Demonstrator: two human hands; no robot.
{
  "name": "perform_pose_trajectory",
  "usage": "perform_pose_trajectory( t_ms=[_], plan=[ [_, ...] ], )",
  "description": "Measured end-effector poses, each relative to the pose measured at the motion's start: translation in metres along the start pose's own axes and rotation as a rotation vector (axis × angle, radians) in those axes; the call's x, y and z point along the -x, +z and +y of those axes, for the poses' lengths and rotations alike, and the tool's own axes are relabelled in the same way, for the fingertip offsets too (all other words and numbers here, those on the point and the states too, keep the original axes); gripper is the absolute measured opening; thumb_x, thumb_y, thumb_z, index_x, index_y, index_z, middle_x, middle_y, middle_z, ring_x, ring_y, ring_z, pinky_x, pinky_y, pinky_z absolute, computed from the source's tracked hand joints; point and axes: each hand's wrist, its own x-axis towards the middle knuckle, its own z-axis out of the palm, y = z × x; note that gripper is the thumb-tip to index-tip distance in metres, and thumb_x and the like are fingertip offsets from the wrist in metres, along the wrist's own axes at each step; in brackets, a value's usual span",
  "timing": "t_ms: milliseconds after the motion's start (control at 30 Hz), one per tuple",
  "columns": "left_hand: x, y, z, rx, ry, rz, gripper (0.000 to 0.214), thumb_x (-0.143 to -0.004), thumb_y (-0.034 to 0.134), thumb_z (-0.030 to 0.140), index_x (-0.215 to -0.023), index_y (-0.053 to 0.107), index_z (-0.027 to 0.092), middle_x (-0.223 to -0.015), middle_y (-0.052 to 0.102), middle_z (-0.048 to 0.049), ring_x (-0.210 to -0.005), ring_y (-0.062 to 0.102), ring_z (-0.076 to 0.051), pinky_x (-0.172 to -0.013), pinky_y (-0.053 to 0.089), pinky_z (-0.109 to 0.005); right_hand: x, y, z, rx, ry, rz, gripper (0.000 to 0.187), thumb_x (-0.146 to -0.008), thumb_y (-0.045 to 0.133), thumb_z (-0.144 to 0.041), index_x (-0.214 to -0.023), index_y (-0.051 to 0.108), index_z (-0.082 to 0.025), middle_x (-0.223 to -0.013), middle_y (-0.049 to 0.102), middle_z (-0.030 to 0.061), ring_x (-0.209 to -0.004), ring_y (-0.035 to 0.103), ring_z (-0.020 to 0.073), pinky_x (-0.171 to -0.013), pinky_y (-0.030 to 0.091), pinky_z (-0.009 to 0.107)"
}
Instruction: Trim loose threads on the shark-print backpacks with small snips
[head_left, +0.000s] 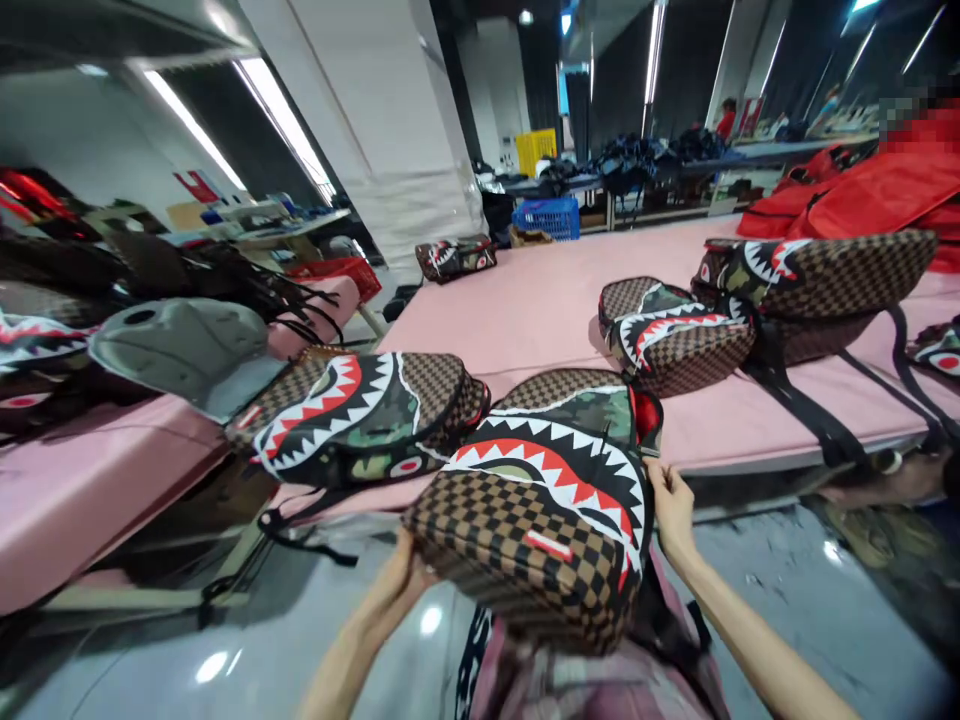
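Note:
A brown checkered backpack with a shark-mouth print and camouflage panel is held up in front of me, over the near edge of the pink table. My left hand grips its lower left corner, fingers curled on the fabric. On the opposite side, my right hand clasps the pack's right edge. A second pack of the same design lies on its side just left of the held one.
More shark-print backpacks lie on the pink table, straps hanging over the edge. Another small one sits far back. A grey bag rests on the left pink bench. Red bags, blue crate, yellow crate behind.

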Motion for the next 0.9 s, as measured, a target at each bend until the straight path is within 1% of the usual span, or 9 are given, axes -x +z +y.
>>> perform_pose_trajectory(
  t_ms=[67, 133, 200, 267, 367, 467, 633, 767, 900],
  plan=[
    [0.031, 0.039, -0.035, 0.128, -0.079, -0.175, 0.067, -0.084, 0.018, 0.065, -0.106, 0.061, 0.019, -0.108, 0.063, -0.015, -0.108, 0.057, -0.029, -0.083, 0.05, -0.047, -0.008, 0.0, 0.025, 0.028, 0.054, 0.085, 0.046, -0.074, 0.052, -0.052, -0.088, 0.063, -0.01, -0.081, 0.062, 0.0058, -0.074, 0.054, 0.0166, -0.068, 0.044, 0.028],
    [0.053, 0.062, -0.056, 0.195, -0.117, -0.34, 0.061, -0.078, 0.037, 0.067, -0.11, 0.059, 0.02, -0.118, 0.058, -0.0144, -0.116, 0.051, -0.028, -0.092, 0.045, -0.045, -0.026, -0.004, 0.044, 0.068, 0.083, 0.096, 0.049, -0.072, 0.051, -0.053, -0.092, 0.061, -0.009, -0.083, 0.062, 0.006, -0.076, 0.052, 0.0155, -0.068, 0.043, 0.026],
    [0.06, 0.062, -0.066, 0.222, -0.168, -0.507, 0.061, -0.072, 0.052, 0.063, -0.115, 0.057, 0.02, -0.125, 0.054, -0.0143, -0.121, 0.046, -0.028, -0.098, 0.039, -0.044, -0.045, -0.014, 0.054, 0.098, 0.104, 0.062, 0.052, -0.069, 0.053, -0.053, -0.093, 0.061, -0.008, -0.078, 0.061, 0.0048, -0.071, 0.051, 0.0139, -0.065, 0.042, 0.025],
    [0.05, 0.047, -0.069, 0.246, -0.292, -0.602, 0.068, -0.072, 0.052, 0.065, -0.122, 0.052, 0.019, -0.13, 0.05, -0.0158, -0.122, 0.045, -0.028, -0.098, 0.039, -0.044, -0.059, -0.027, 0.056, 0.121, 0.112, 0.018, 0.052, -0.067, 0.054, -0.053, -0.091, 0.063, -0.008, -0.069, 0.059, 0.0023, -0.063, 0.049, 0.0121, -0.06, 0.041, 0.024],
    [0.016, 0.034, -0.061, 0.225, -0.391, -0.363, 0.077, -0.077, 0.037, 0.07, -0.134, 0.036, 0.017, -0.142, 0.035, -0.0169, -0.126, 0.04, -0.027, -0.099, 0.037, -0.044, -0.06, -0.043, 0.052, 0.146, 0.092, -0.017, 0.05, -0.068, 0.054, -0.053, -0.088, 0.064, -0.009, -0.063, 0.056, 0.0005, -0.059, 0.047, 0.0115, -0.057, 0.039, 0.024],
    [-0.012, 0.058, -0.044, 0.092, -0.185, -0.089, 0.074, -0.082, 0.037, 0.062, -0.141, 0.021, 0.021, -0.149, 0.021, -0.0105, -0.136, 0.023, -0.023, -0.109, 0.022, -0.04, -0.045, -0.049, 0.054, 0.163, 0.056, -0.05, 0.046, -0.069, 0.053, -0.052, -0.086, 0.063, -0.011, -0.067, 0.058, 0.0019, -0.063, 0.049, 0.013, -0.06, 0.04, 0.025],
    [-0.017, 0.111, -0.037, -0.09, -0.022, -0.076, 0.077, -0.081, 0.05, 0.049, -0.143, 0.014, 0.019, -0.149, 0.021, -0.01, -0.137, 0.017, -0.024, -0.113, 0.013, -0.038, -0.037, -0.054, 0.059, 0.207, 0.02, -0.12, 0.036, -0.072, 0.053, -0.045, -0.085, 0.063, -0.013, -0.073, 0.06, 0.0029, -0.066, 0.052, 0.0141, -0.064, 0.041, 0.026],
    [-0.015, 0.108, -0.04, -0.118, -0.016, -0.086, 0.078, -0.081, 0.05, 0.046, -0.143, 0.012, 0.019, -0.149, 0.02, -0.0101, -0.137, 0.018, -0.025, -0.112, 0.015, -0.039, -0.063, -0.057, 0.048, 0.267, -0.003, -0.192, 0.029, -0.073, 0.052, -0.039, -0.082, 0.064, -0.014, -0.072, 0.062, 0.0025, -0.068, 0.054, 0.0145, -0.066, 0.042, 0.027],
    [-0.013, 0.106, -0.036, -0.111, -0.065, -0.086, 0.08, -0.081, 0.05, 0.047, -0.144, 0.007, 0.022, -0.149, 0.02, -0.0086, -0.136, 0.022, -0.026, -0.11, 0.021, -0.043, -0.09, -0.037, 0.034, 0.324, -0.027, -0.288, 0.029, -0.076, 0.053, -0.038, -0.089, 0.065, -0.016, -0.082, 0.066, 0.0037, -0.074, 0.058, 0.0161, -0.069, 0.044, 0.027]
  ],
)
